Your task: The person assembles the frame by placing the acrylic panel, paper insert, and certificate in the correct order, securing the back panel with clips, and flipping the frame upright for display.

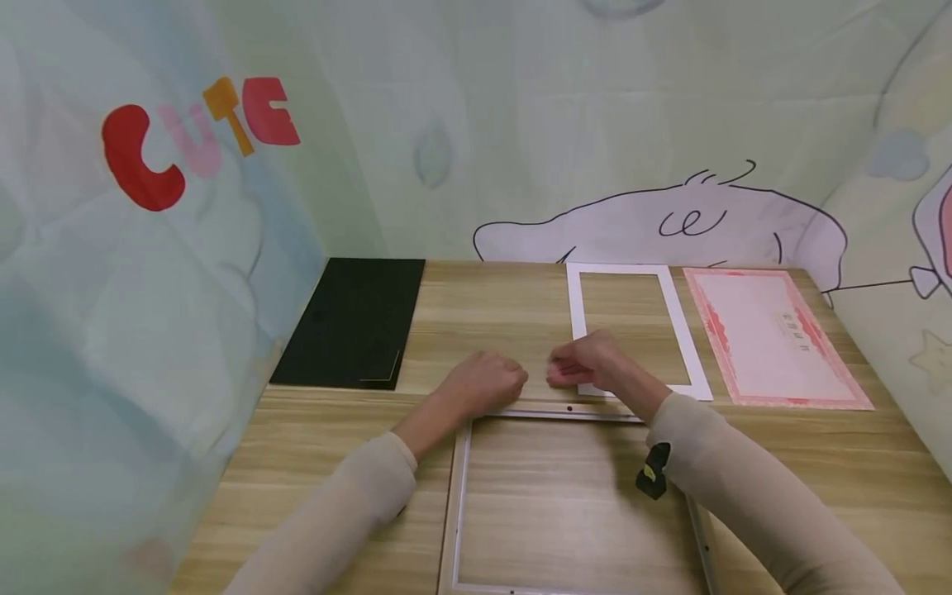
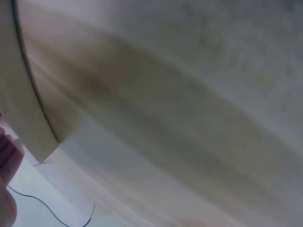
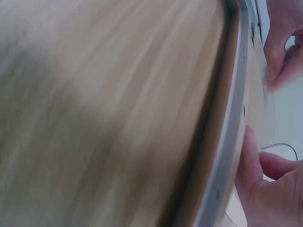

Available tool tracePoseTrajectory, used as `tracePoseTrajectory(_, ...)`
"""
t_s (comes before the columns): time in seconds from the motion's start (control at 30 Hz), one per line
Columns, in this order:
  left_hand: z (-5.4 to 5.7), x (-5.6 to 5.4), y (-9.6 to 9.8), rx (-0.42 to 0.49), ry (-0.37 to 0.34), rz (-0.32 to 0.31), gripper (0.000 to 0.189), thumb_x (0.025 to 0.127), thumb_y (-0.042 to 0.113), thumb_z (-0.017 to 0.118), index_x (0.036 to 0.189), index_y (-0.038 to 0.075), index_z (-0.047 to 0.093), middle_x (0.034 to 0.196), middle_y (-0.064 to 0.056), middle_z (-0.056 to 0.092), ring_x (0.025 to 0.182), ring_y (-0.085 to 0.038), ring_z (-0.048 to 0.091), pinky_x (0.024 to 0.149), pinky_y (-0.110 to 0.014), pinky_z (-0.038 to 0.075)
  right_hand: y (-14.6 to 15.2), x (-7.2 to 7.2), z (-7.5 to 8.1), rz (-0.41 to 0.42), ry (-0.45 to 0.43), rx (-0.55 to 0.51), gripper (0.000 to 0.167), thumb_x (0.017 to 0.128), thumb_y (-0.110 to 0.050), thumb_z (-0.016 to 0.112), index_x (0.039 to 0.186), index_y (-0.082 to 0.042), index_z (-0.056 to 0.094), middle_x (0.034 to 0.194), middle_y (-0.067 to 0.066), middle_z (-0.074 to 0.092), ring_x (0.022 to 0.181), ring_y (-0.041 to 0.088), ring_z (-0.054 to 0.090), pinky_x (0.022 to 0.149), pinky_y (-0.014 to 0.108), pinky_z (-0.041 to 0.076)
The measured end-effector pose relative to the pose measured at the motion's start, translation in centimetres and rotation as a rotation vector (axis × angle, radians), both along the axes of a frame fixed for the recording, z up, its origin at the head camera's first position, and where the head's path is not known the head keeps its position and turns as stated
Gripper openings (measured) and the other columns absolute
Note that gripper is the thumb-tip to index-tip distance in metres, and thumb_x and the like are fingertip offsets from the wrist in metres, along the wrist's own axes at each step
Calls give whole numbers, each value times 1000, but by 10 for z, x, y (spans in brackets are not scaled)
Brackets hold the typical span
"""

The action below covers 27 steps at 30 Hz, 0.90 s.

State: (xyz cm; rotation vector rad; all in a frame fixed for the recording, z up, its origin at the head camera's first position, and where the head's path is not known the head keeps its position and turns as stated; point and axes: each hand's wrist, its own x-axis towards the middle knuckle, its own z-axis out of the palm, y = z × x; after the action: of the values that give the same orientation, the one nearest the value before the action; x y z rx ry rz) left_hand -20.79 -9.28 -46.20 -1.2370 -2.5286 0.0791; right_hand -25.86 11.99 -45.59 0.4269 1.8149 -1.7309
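Since the table (image 1: 297,446) offers a broad surface, everything lies flat on it; the frame (image 1: 535,412) sits nearest the body, presumably to keep its far rail within reach of both hands. Beyond it, the pink-edged sheet (image 1: 777,339) lies at the right, the black board (image 1: 349,322) at the left and the white mat (image 1: 681,330) between, well apart from the board, probably so that none covers another.

Both arms reach forward and converge, the right crossing the frame's far right corner, the left passing its far left one. The right hand (image 1: 591,364) is over the mat's near left part, the left hand (image 1: 485,383) just by the far rail. Their fingers curl inward; whether either pinches something thin, I cannot tell.
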Motion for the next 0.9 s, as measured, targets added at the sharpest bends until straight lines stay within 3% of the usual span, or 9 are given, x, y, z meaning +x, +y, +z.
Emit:
tracePoseTrajectory(0.1,-3,3,-2,29,66,-28,13,92,11,63,79,14,67,75,4,70,62,-11,64,52,-28,53,-4,-1,-3,-32,-3,-25,30,98,-3,59,123,14,61,71,8,73,66,17,74,72,31,63)
tracePoseTrajectory(0.3,-9,6,-5,89,192,-59,7,90,8,64,87,9,70,82,0,74,70,-12,70,57,-27,57,-8,-4,-7,-133,25,-59,30,96,-1,62,122,14,61,68,6,71,64,15,73,70,30,63)
tracePoseTrajectory(0.43,-10,8,-7,102,266,-29,5,90,9,65,90,8,70,85,-1,74,72,-13,71,60,-27,58,-10,-4,-5,-167,45,-89,30,95,1,63,122,14,62,69,6,72,62,15,73,69,30,63)
tracePoseTrajectory(0.63,-7,13,-7,103,346,53,7,92,10,63,95,8,70,86,-2,74,73,-15,71,59,-27,57,-8,-2,5,-152,53,-173,29,98,1,57,125,13,58,72,6,72,66,14,73,71,27,62)
tracePoseTrajectory(0.77,2,14,-7,159,402,101,9,91,4,60,93,7,68,82,-3,71,68,-16,68,54,-26,55,-6,-1,13,-148,76,-264,34,101,-2,53,133,12,53,76,7,74,72,15,75,75,27,62)
tracePoseTrajectory(0.9,21,14,-6,263,488,123,10,91,0,58,91,6,67,78,-3,68,65,-17,67,51,-27,54,-3,2,17,-128,144,-312,40,104,-10,52,138,12,48,82,7,75,80,16,76,81,27,62)
